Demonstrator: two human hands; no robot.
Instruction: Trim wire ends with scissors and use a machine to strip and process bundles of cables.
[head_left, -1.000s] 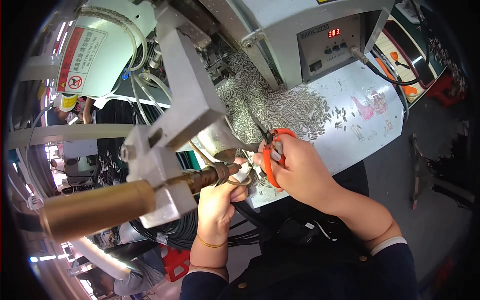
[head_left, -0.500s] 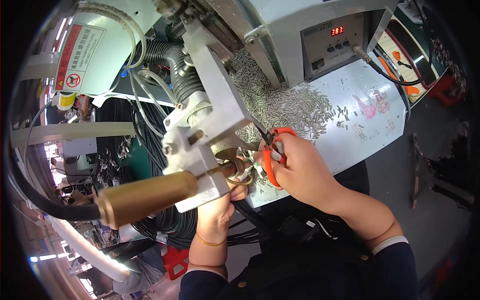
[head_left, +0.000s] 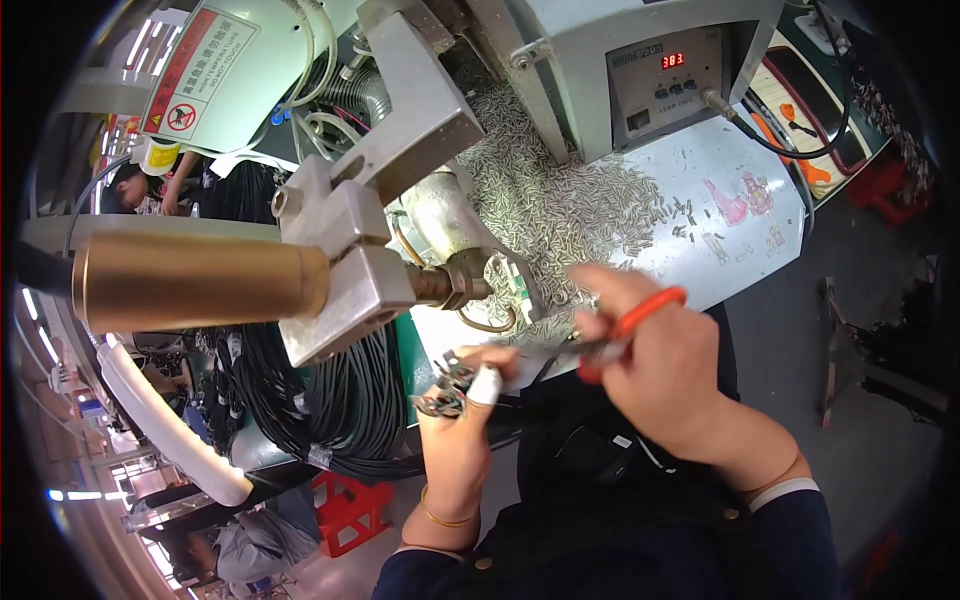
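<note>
In my right hand (head_left: 665,365) is a pair of red-handled scissors (head_left: 650,308), their blades blurred by motion and pointing toward my left hand. My left hand (head_left: 462,420) is closed around a bunch of small metal-and-black pieces (head_left: 443,390), too small to name, that stick out beside the thumb. White tape or a cover wraps one of its digits. A thin dark strand shows between the two hands. Just beyond them, the soldering machine's tip holder (head_left: 455,285) points at a small green-and-white part (head_left: 520,285) on a metal fixture.
A brass-coloured cylinder (head_left: 200,282) on a metal bracket (head_left: 350,300) juts out at the left. Loose metal pins (head_left: 560,190) cover much of the white worktop (head_left: 720,270). A grey control box (head_left: 665,85) stands behind. Coiled black cables (head_left: 340,410) lie at the lower left.
Both hands have drawn back toward me from under the machine's tip, the right one with the scissors. The left hand's bunch of pieces now shows. The machine appears further left in the view.
</note>
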